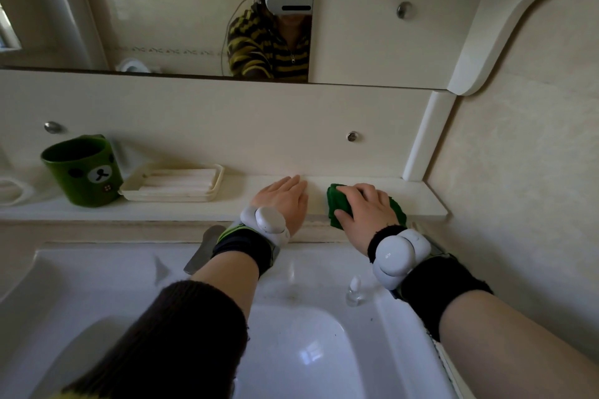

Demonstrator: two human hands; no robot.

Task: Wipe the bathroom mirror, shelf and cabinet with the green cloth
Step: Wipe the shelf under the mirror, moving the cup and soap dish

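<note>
The green cloth [335, 204] lies bunched on the right part of the white shelf [227, 204] above the sink. My right hand [364, 207] covers it, thumb and fingers curled over the cloth and pressing it onto the shelf. Just to its left my left hand [285, 201] rests flat on the shelf, fingers straight and pointing at the back wall, holding nothing. The mirror [146, 10] spans the upper left. The white cabinet door [389, 26] with a round metal knob hangs at the upper right.
A green bear-face mug [84, 172] and a cream soap dish [175, 185] stand on the shelf's left part. The white sink basin [291, 350] lies below, with a metal tap lever [202, 249] and a small clear bottle [354, 291] on its rim. A wall closes the right side.
</note>
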